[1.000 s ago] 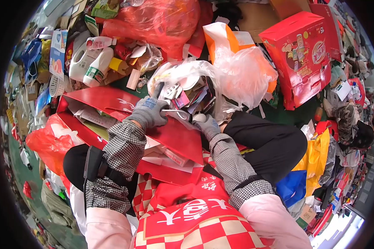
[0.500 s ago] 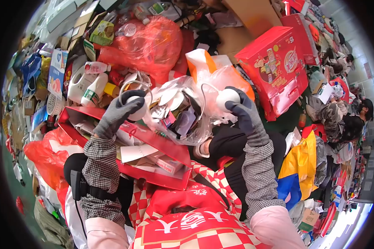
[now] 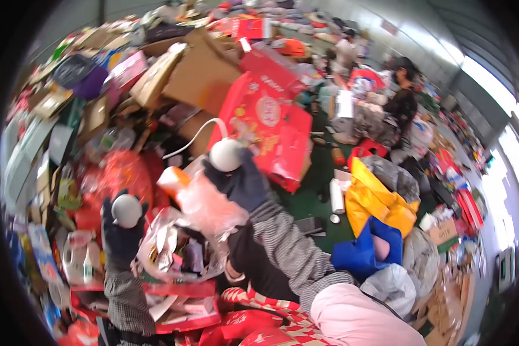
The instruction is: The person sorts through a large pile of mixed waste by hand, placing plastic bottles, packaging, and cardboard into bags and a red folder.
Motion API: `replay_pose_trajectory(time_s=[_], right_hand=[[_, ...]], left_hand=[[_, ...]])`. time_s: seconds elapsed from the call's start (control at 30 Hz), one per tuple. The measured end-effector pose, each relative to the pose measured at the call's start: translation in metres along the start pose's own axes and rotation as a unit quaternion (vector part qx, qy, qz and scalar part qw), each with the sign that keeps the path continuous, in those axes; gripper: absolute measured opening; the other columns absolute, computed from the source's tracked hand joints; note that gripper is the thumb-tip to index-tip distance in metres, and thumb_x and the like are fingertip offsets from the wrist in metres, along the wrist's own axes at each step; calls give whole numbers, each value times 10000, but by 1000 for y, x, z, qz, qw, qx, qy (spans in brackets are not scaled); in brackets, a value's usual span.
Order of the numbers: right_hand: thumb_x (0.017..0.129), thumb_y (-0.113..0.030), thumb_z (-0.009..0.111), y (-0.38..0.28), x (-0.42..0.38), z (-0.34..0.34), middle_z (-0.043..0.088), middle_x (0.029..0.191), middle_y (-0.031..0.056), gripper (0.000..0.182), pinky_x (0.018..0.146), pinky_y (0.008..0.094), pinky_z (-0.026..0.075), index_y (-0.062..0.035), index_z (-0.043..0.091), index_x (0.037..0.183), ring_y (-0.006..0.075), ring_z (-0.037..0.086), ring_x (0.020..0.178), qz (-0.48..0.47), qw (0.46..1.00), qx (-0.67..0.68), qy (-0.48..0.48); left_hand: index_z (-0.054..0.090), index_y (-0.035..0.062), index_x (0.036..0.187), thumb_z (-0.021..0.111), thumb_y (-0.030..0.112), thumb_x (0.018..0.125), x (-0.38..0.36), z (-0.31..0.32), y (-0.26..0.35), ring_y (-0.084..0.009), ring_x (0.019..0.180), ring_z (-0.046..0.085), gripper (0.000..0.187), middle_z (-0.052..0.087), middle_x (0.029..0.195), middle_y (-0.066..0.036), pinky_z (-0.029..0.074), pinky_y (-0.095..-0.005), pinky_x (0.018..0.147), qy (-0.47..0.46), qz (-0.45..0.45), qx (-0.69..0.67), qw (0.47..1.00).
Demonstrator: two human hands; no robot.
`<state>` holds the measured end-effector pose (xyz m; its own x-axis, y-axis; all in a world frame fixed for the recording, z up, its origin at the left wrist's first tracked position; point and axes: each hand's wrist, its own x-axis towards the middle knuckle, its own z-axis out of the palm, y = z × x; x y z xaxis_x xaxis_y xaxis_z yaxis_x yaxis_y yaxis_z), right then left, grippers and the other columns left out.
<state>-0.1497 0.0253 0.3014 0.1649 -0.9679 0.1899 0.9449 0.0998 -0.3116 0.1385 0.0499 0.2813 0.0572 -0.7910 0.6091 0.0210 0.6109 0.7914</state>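
My left hand (image 3: 121, 230), in a dark glove, holds a round white object (image 3: 127, 211) at the left. Raised near the middle, my right hand (image 3: 242, 179), gloved too, grips another round white object (image 3: 226, 155) with a white cord (image 3: 199, 137) arching to its upper left. Between and below the hands lies a clear plastic bag (image 3: 216, 254) of mixed scraps. A pink and orange plastic bag (image 3: 207, 202) is just under my right hand. The open red box (image 3: 181, 328) of papers sits at the bottom, near my left forearm.
A large red printed carton (image 3: 271, 132) stands beyond my right hand, with a brown cardboard box (image 3: 199, 75) behind it. Yellow (image 3: 375, 199) and blue (image 3: 369, 248) bags lie to the right. A red plastic bag (image 3: 121, 179) is at the left. A person (image 3: 403, 95) sits farther back.
The view has swung up and to the right. My hands have moved apart, each still with its round white object; the right one reaches forward, and its cord now sweeps up and left.
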Motion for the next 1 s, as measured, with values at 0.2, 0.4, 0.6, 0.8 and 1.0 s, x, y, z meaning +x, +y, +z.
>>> replay_pose_trajectory(time_s=[0.2,0.4,0.6,0.8,1.0], right_hand=[[832,-269,628,-11,7,-27,601,1036,129,410,899,401,478,-30,504,1141,283,589,979,-39,999,-18,14],[843,-179,599,-12,-5,-22,566,1120,142,404,959,444,419,-8,470,1186,290,542,1064,24,999,-34,-30],[778,-18,593,-6,-13,-7,508,1183,108,503,934,372,436,-57,412,1246,249,530,1073,5,989,-147,-34],[766,-47,639,28,-23,21,497,1171,70,526,1006,334,337,-62,439,1252,189,442,1156,-23,819,-547,-172],[919,-320,488,8,-18,21,557,1122,97,406,929,289,370,-5,522,1172,153,484,1073,189,835,-485,-178]], left_hand=[[486,8,1154,539,167,873,19,12,-10,-249,989,571,328,562,1079,-110,490,-320,825,7,-291,-254,922],[495,-14,1132,539,166,869,21,40,11,-241,955,583,322,583,1049,-112,477,-348,829,-22,-355,-332,874],[449,54,1229,569,444,842,26,68,0,-256,1091,523,562,534,1167,-107,431,-356,922,-70,-373,-408,830],[348,108,1319,416,644,817,6,83,-5,-233,1161,458,738,454,1255,-72,376,-392,980,-224,-265,-358,867],[575,61,1101,692,406,714,12,58,13,-228,1043,525,531,512,1134,-92,436,-371,885,-406,-246,-60,878]])
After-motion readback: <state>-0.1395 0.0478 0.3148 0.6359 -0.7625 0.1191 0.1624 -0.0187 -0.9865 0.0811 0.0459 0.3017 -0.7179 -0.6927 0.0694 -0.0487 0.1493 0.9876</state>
